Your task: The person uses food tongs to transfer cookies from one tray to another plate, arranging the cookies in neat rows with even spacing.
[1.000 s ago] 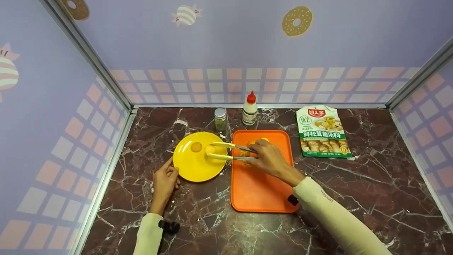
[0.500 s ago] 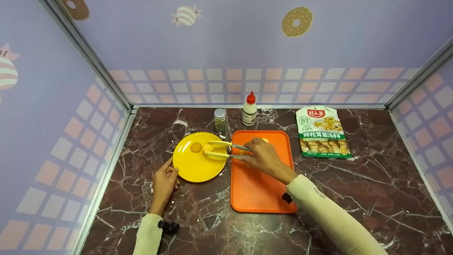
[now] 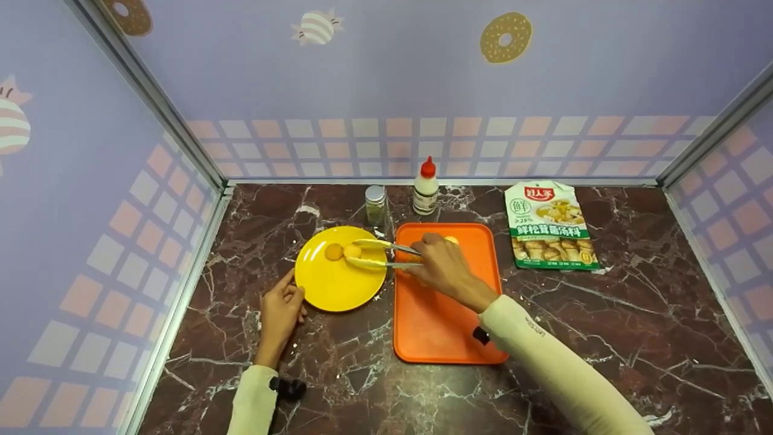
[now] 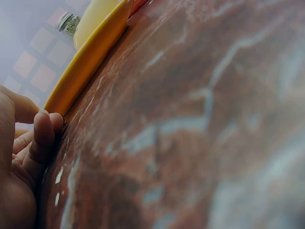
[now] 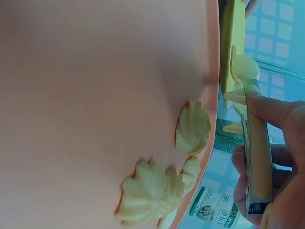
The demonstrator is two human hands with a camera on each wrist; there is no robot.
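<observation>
The right hand (image 3: 441, 266) grips a pair of yellow-tipped tongs (image 3: 377, 254) near their hinge end, fingers curled round both arms, and the tips are closed narrowly on a small pale dumpling (image 3: 352, 251) held over the yellow plate (image 3: 338, 290). That plate sits near the middle of the worktop (image 3: 634, 338), just left of the orange tray (image 3: 441, 326); one browner piece (image 3: 334, 251) already lies on it, close beside the piece in the tongs. In the right wrist view, pleated dumplings (image 5: 193, 128) sit clustered at the tray's far edge. The left hand (image 3: 279, 311) rests on the worktop at the plate's near-left rim, its fingers loosely curled and a fingertip (image 4: 44, 125) touching the rim — steadying it rather than gripping. Judged from this, the step in hand is setting a dumpling down on the plate, with the piece not yet let go. The next move calls for easing the squeeze so the tips part and the piece settles beside the first one — without nudging it. Along the worktop's back edge stand a small spice jar (image 3: 375, 204) and a red-capped squeeze bottle (image 3: 426, 186), and a printed soup-mix packet (image 3: 549, 225) lies toward the back right.
</observation>
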